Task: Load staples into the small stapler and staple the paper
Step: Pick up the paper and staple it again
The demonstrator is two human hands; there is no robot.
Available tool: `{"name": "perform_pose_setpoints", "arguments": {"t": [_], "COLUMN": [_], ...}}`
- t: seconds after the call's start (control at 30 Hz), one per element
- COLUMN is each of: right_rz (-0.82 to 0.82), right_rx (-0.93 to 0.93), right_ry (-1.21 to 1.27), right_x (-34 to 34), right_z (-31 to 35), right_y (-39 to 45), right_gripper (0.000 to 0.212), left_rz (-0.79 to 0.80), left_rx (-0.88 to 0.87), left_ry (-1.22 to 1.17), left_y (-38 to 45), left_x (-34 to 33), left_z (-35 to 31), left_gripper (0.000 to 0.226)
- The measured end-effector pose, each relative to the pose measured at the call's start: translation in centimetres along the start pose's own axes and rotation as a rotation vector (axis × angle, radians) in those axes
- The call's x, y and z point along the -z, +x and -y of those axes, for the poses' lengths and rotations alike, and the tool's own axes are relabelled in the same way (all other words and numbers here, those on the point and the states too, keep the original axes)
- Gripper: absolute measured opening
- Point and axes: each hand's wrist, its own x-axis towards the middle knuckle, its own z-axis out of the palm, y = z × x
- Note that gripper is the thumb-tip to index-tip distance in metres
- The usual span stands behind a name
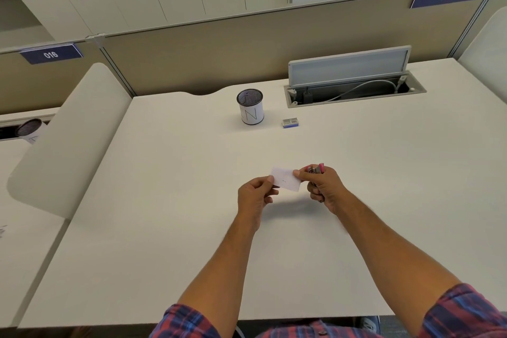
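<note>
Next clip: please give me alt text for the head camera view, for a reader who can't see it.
Over a white desk, a person's left hand pinches one end of a small white paper slip while the right hand holds its other end and grips a small pink stapler. Farther back stand a mesh pen cup and a small staple box.
</note>
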Motion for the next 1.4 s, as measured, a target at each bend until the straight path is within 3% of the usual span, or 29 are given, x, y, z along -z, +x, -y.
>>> {"name": "perform_pose_setpoints", "arguments": {"t": [0.1, 0.27, 0.5, 0.77, 0.93, 1.1, 1.23, 1.4], "right_rz": [0.002, 0.005, -0.005, -0.204, -0.286, -0.363, -0.409, -0.456], "right_rx": [0.002, 0.004, 0.073, 0.184, 0.287, 0.347, 0.377, 0.39], "right_ry": [0.008, 0.006, -0.006, -0.099, -0.244, -0.329, -0.37, -0.433], "right_x": [-0.2, -0.5, -1.5, -4.8, -6.9, -8.7, -9.9, -11.3], "right_z": [-0.2, -0.8, -1.2, 3.4, 7.5, 10.8, 12.3, 13.0], "right_y": [0.1, 0.0, 0.2, 4.1, 8.0, 12.6, 16.0, 19.8], "right_gripper": [0.026, 0.037, 0.028, 0.02, 0.019, 0.03, 0.032, 0.033], "left_rz": [-0.025, -0.06, -0.114, -0.174, -0.273, -0.385, -0.336, -0.293], "left_rx": [-0.023, -0.013, 0.057, 0.074, -0.123, -0.441, -0.572, -0.603], "left_ry": [-0.007, -0.115, -0.276, -0.303, 0.022, 0.651, 0.802, 0.989], "left_y": [-0.1, 0.1, 1.0, 5.2, 9.5, 13.1, 16.1, 19.4], "left_x": [0.1, -0.2, -0.8, -2.5, -3.5, -3.9, -3.4, -3.0], "left_z": [0.3, 0.4, 0.0, -3.5, -6.9, -10.4, -11.4, -11.3], "left_gripper": [0.007, 0.009, 0.006, 0.01, 0.016, 0.028, 0.036, 0.045]}}
